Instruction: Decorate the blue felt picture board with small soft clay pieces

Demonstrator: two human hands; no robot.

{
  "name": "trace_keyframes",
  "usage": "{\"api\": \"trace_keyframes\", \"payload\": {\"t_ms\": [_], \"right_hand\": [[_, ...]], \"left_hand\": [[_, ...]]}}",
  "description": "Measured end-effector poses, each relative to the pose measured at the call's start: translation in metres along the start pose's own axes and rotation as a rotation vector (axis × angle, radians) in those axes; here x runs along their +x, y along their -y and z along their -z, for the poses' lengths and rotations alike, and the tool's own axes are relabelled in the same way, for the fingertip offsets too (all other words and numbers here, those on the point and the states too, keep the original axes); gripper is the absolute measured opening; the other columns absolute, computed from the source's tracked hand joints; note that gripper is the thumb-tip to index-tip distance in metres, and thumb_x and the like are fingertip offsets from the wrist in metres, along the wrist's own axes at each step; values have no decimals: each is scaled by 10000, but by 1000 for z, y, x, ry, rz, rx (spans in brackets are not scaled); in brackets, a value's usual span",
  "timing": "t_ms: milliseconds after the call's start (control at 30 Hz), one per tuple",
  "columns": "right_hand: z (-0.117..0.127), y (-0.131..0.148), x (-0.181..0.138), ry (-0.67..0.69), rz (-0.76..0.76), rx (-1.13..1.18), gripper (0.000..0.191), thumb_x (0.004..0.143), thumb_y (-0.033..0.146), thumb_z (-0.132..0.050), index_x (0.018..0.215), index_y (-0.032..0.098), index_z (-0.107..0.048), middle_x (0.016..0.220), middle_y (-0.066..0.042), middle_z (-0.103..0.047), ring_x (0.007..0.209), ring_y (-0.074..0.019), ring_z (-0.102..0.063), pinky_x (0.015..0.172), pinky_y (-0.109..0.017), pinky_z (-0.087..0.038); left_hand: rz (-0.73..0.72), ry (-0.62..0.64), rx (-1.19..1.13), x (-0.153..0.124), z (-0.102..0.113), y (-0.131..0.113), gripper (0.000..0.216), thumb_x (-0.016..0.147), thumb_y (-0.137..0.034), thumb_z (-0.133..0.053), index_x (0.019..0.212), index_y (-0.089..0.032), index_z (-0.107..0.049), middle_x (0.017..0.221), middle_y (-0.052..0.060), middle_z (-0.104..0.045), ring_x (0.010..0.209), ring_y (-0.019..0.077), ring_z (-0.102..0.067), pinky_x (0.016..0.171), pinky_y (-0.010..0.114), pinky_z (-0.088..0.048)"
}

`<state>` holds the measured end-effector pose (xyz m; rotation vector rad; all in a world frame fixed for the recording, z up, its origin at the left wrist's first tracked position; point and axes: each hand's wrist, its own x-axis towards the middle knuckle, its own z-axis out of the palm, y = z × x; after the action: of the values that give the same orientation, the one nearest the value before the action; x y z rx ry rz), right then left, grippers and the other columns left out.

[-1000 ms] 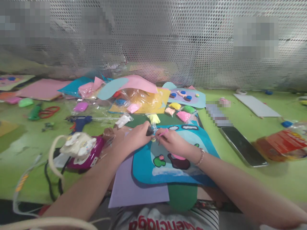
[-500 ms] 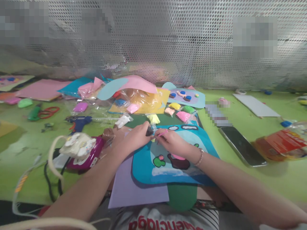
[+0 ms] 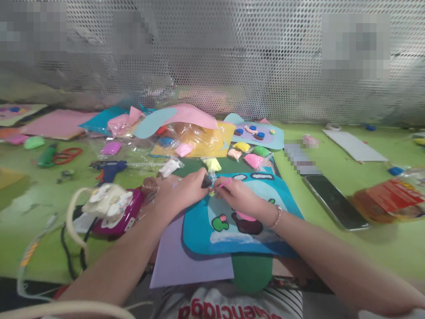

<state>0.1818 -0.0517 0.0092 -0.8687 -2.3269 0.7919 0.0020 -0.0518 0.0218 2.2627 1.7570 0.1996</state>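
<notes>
At the frame's centre, the left hand (image 3: 190, 188) curls its fingers round a dark lump (image 3: 206, 181), just beside the pink stick (image 3: 226, 182) pinched in the right hand's (image 3: 241, 196) fingertips, by the blue card's (image 3: 195, 232) upper left.

The table (image 3: 388, 248) is lime green; the card (image 3: 195, 230) blue, paler blue inside, with a black-edged green cactus (image 3: 218, 224) and black-edged white patches (image 3: 261, 176); the tool (image 3: 226, 182) pink, the lump (image 3: 206, 181) blackish; the near-left sheet (image 3: 192, 268) lilac; the far screen (image 3: 215, 44) silver-grey, hole-dotted; at left, red scissors (image 3: 68, 155); at right, a black phone (image 3: 335, 201).
</notes>
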Motion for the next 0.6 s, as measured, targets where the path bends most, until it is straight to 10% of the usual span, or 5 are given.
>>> {"api": "trace_keyframes", "payload": {"t_ms": [600], "right_hand": [[1, 0, -2, -51, 4, -20, 133, 843, 84, -398, 803, 183, -477, 670, 0, -559, 609, -118, -512, 581, -229, -371]], "left_hand": [[2, 9, -21, -3, 3, -3, 247, 795, -399, -532, 911, -209, -424, 861, 66, -620, 819, 257, -614, 566, 284, -384]]}}
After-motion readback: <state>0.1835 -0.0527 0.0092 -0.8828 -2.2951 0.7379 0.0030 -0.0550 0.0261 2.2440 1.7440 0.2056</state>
